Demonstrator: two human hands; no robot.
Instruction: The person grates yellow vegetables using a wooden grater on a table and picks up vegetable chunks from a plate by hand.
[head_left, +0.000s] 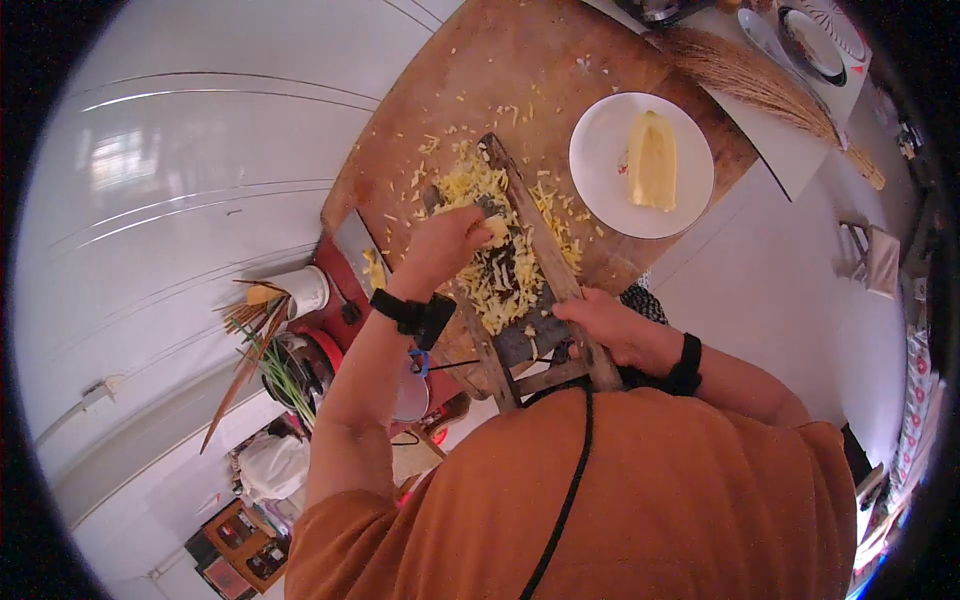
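My left hand (442, 244) presses a small pale-yellow piece of squash (495, 231) against a wood-framed grater (551, 251). Under and around it, yellow shreds (472, 184) cover much of the dark grating plate and spill onto the wooden table. My right hand (619, 326) is wrapped around the grater's right rail, low down near my body. The grater slopes from the tabletop toward my orange shirt. To the right, a white plate (592, 187) carries a hollowed half of squash (652, 161), cut side up.
A cleaver (352, 236) with shreds on its blade lies at the table's left edge. Beyond it are a white pot of chopsticks (309, 291) and green onions (281, 371). A straw whisk broom (742, 79) rests at the upper right. A black cord (566, 510) hangs down my front.
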